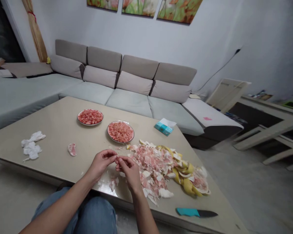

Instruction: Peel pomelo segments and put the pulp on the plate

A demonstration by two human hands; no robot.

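Observation:
My left hand (pixel 100 165) and my right hand (pixel 130 170) meet above the near edge of the table, fingertips pinched together. Whatever sits between them is too small and covered to name. A pomelo segment (pixel 72 149) lies to the left of my hands. Beyond them stand two plates of pink pomelo flesh, a left plate (pixel 90 124) and a nearer plate (pixel 119 142). Right beside my right hand spreads a heap of pink and white pomelo membrane (pixel 152 159), with thick yellow rind (pixel 189 187) at its right end.
A knife (pixel 188 212) with a turquoise handle lies by the table's near right edge. Crumpled tissues (pixel 32 148) rest at the left of the pale table (pixel 56 125). Toward the far right edge is a tissue pack (pixel 163 127). A grey sofa (pixel 129 99) stands behind.

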